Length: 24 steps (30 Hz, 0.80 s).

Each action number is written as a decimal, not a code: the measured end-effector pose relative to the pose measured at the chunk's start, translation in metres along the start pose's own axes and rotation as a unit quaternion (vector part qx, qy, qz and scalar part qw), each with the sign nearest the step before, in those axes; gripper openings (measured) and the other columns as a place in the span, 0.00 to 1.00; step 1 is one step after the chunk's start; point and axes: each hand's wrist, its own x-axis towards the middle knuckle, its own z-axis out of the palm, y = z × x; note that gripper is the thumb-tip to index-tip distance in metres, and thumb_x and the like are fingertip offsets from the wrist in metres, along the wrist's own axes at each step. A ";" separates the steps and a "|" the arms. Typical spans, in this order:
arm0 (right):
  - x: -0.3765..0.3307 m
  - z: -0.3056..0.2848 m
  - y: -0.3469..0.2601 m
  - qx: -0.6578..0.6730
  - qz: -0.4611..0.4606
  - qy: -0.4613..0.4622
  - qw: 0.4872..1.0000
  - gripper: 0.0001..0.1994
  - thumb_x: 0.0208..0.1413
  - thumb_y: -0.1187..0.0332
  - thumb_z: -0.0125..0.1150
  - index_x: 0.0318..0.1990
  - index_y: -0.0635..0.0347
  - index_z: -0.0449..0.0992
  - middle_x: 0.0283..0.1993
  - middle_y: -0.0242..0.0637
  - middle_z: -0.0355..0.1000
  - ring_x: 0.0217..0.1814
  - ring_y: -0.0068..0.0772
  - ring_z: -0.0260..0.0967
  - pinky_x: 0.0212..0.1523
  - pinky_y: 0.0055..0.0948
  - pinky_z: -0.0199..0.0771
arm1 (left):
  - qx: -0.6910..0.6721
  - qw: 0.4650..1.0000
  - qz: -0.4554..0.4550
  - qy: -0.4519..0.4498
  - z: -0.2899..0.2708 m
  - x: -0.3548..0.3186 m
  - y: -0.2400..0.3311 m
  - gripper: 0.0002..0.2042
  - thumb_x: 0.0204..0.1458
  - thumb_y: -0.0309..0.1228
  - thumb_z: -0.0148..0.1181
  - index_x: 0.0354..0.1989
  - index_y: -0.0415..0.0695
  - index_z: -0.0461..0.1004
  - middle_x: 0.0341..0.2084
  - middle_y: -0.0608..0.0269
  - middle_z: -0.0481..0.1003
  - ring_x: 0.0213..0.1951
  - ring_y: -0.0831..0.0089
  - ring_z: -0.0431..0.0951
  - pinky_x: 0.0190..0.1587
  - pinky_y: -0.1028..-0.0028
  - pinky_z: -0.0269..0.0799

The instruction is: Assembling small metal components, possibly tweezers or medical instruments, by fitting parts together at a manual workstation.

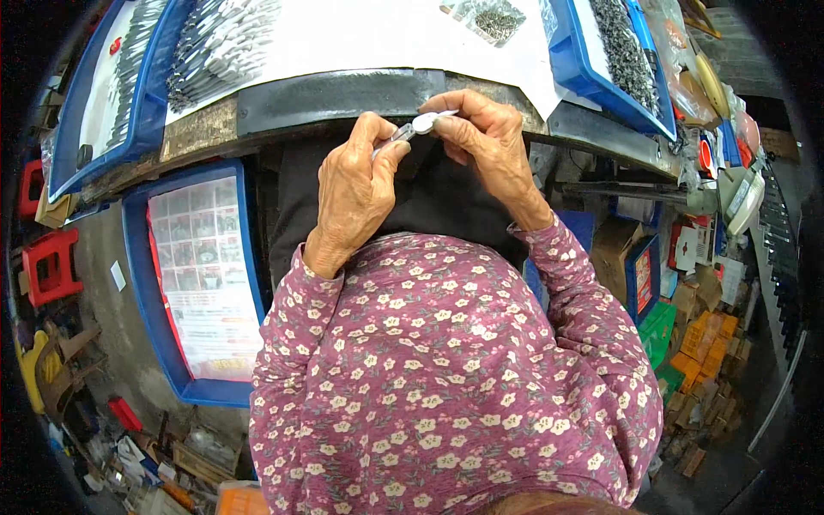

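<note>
My left hand (356,184) pinches the grey, metal-looking end of a small part between thumb and fingers. At the part's other end is a white rounded piece (423,124), which my right hand (491,142) grips between thumb and forefinger. A thin white tip shows by the right fingers. Both hands meet just in front of the workbench edge (335,96), above my lap. Beyond my left hand, a pile of slim white and silver pieces (236,39) lies on the white bench surface. Fingers hide some of the held part, and its exact kind cannot be made out.
Blue trays of small parts stand on the bench at left (148,112) and right (566,64). A clear bag of tiny metal pieces (496,24) lies at the back. Below left are a blue tray (137,232) and a red stool (50,266); boxes (704,343) crowd the right.
</note>
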 end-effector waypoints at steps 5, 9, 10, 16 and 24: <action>-0.003 0.006 0.003 0.017 0.008 0.023 1.000 0.10 0.53 0.70 0.54 0.39 0.67 0.72 0.23 0.27 0.67 0.18 0.12 0.56 0.17 0.11 0.55 | -0.002 0.999 -0.031 -0.018 -0.001 -0.001 0.000 0.04 0.49 0.26 0.51 0.29 0.39 0.65 0.15 0.54 0.69 0.20 0.58 0.72 0.23 0.67 0.64; -0.003 0.008 0.003 0.019 0.005 0.024 1.000 0.10 0.53 0.70 0.55 0.38 0.67 0.72 0.21 0.26 0.66 0.18 0.12 0.56 0.17 0.12 0.55 | -0.020 0.999 -0.041 -0.020 -0.001 -0.002 0.000 0.03 0.49 0.26 0.50 0.29 0.39 0.65 0.16 0.54 0.69 0.20 0.58 0.72 0.23 0.67 0.64; -0.002 0.008 0.002 0.003 0.010 0.023 1.000 0.10 0.53 0.69 0.55 0.38 0.67 0.72 0.21 0.26 0.66 0.17 0.12 0.56 0.17 0.12 0.55 | -0.017 0.999 -0.038 -0.017 -0.002 -0.002 0.000 0.04 0.49 0.26 0.50 0.29 0.39 0.65 0.16 0.54 0.69 0.21 0.58 0.72 0.24 0.67 0.64; -0.002 0.006 0.006 -0.115 -0.081 0.008 0.990 0.07 0.53 0.71 0.54 0.37 0.65 0.73 0.20 0.23 0.64 0.18 0.11 0.56 0.17 0.12 0.54 | 0.003 0.998 -0.049 -0.045 -0.005 -0.004 -0.001 0.04 0.48 0.26 0.50 0.29 0.39 0.65 0.16 0.53 0.70 0.22 0.56 0.73 0.24 0.65 0.64; -0.011 0.014 0.012 -0.132 -0.084 -0.012 0.988 0.07 0.53 0.72 0.54 0.37 0.65 0.73 0.23 0.25 0.65 0.20 0.10 0.57 0.19 0.12 0.55 | 0.037 0.996 -0.029 -0.071 -0.006 -0.008 -0.004 0.04 0.48 0.26 0.51 0.28 0.40 0.64 0.17 0.51 0.71 0.23 0.53 0.73 0.24 0.63 0.64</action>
